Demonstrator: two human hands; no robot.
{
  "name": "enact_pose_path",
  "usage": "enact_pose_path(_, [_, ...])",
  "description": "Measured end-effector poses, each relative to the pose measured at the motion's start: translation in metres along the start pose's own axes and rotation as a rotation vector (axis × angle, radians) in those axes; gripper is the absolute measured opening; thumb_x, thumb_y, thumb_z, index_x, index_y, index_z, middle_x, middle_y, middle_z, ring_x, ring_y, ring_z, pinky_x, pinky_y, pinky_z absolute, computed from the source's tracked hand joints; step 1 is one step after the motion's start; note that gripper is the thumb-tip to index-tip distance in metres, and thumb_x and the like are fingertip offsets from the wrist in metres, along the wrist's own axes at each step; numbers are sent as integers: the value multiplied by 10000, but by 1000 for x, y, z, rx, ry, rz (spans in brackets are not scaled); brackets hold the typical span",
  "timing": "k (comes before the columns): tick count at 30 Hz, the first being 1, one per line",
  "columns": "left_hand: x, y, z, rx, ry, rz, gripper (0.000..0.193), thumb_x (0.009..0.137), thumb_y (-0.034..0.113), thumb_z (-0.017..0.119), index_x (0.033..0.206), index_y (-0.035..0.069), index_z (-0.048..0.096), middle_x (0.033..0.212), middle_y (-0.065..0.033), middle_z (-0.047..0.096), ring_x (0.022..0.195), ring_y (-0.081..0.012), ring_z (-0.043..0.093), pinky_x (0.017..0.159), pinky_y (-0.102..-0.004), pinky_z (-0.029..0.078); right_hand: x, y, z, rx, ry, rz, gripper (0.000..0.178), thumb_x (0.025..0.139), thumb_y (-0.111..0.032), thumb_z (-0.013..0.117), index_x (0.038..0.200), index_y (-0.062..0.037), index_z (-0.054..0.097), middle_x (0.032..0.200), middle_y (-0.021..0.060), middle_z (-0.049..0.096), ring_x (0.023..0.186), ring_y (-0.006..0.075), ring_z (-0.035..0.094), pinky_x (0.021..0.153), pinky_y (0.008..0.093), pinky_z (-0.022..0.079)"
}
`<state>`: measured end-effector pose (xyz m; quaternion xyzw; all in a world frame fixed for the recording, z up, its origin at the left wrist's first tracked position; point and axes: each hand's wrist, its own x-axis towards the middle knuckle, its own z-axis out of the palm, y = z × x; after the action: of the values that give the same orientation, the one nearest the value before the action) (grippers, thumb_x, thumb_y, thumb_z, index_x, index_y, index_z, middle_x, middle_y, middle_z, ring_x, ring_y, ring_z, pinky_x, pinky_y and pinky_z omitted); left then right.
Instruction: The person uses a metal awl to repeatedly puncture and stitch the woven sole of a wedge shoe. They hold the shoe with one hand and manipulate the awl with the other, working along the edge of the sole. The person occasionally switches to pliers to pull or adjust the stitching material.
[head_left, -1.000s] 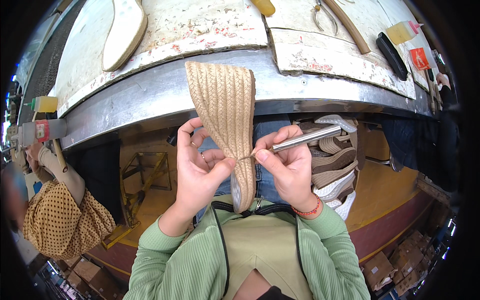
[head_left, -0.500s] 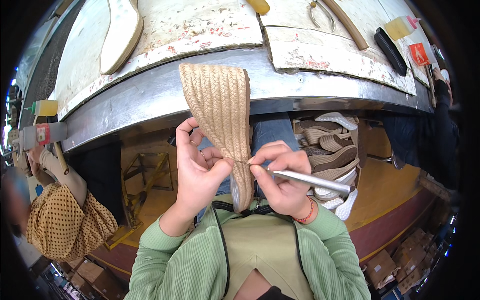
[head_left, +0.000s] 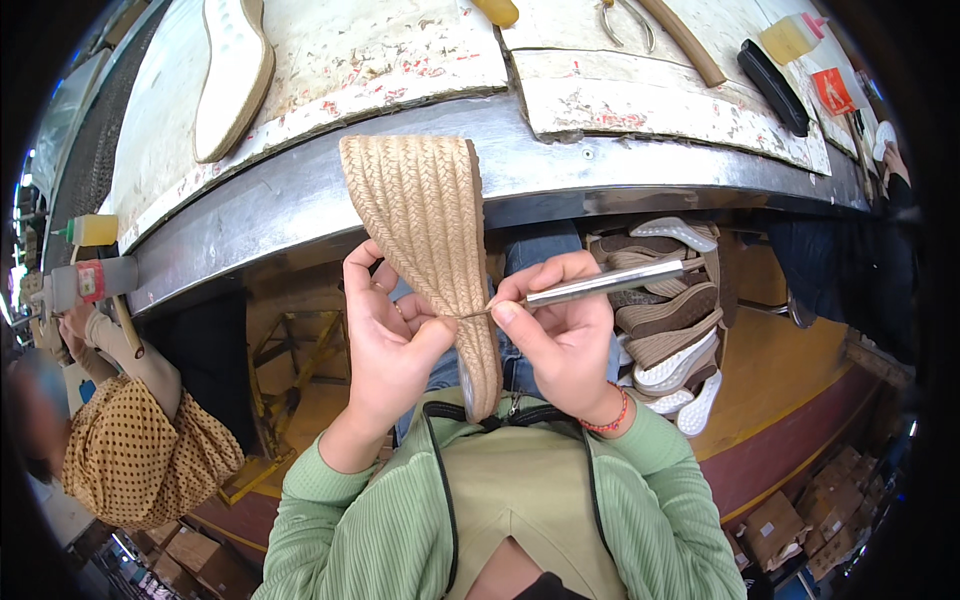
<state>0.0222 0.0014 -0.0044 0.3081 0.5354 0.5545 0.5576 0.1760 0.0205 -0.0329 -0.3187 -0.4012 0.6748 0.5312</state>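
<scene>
A woven-rope wedge sole stands on end in front of me, its wide end over the metal table edge and its narrow end against my apron. My left hand grips its left side, the thumb pressed on the braid near the narrow part. With my right hand I hold a silver rod-shaped metal tool, which points up and to the right. Thumb and forefinger of that hand pinch close to a thin dark line or strand across the sole; the tool's working tip is hidden or too small to make out.
Several wedge soles are stacked below the table at right. On the worktop lie a white-topped sole, a hammer handle, a black case-like object and a glue bottle. A co-worker in a dotted garment sits at left.
The tool has swung in my right hand from pointing down-right to pointing up-right. In the picture, the sole and worktop have shifted slightly left. My left hand keeps its grip.
</scene>
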Motion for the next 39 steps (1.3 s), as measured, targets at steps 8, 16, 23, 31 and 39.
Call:
enact_pose_path(8, [-2, 3, -5, -15, -18, -46, 650, 752, -127, 548, 1302, 27, 237, 1251, -171, 457, 981, -225, 632, 763, -285, 552, 15, -10, -7, 89, -103, 192, 268, 865, 57, 608, 1036, -36, 425, 941, 46, 562, 843, 67, 555, 739, 224, 477])
enact_pose_path(16, [-1, 4, -5, -9, -13, -51, 650, 756, -130, 547, 1303, 32, 236, 1254, -177, 450, 987, -230, 627, 755, -284, 552, 31, -24, -6, -80, -185, 253, 356, 852, 45, 635, 1097, -68, 403, 947, 61, 583, 870, 92, 564, 753, 238, 471])
enact_pose_path(23, [0, 6, -5, -5, -23, -43, 642, 763, -130, 540, 1303, 31, 232, 1247, -173, 453, 964, -212, 632, 748, -275, 551, 29, -22, -9, 46, -153, 302, 352, 856, 35, 637, 1093, -73, 402, 926, 72, 602, 842, 96, 571, 744, 241, 475])
enact_pose_path(31, [0, 6, -5, -26, -25, -22, 652, 771, -123, 541, 1314, 35, 215, 1244, -176, 454, 993, -225, 631, 764, -284, 550, 20, -13, -7, 50, -123, 209, 349, 857, 58, 629, 1097, -64, 406, 968, 41, 568, 911, 75, 573, 799, 227, 488])
enact_pose_path(39, [0, 6, -6, -17, -37, -36, 657, 771, -115, 551, 1314, 36, 213, 1243, -171, 455, 999, -222, 627, 770, -282, 546, 16, -9, -6, 77, -118, 169, 338, 857, 76, 618, 1077, -64, 402, 964, 56, 571, 910, 87, 573, 793, 237, 488])
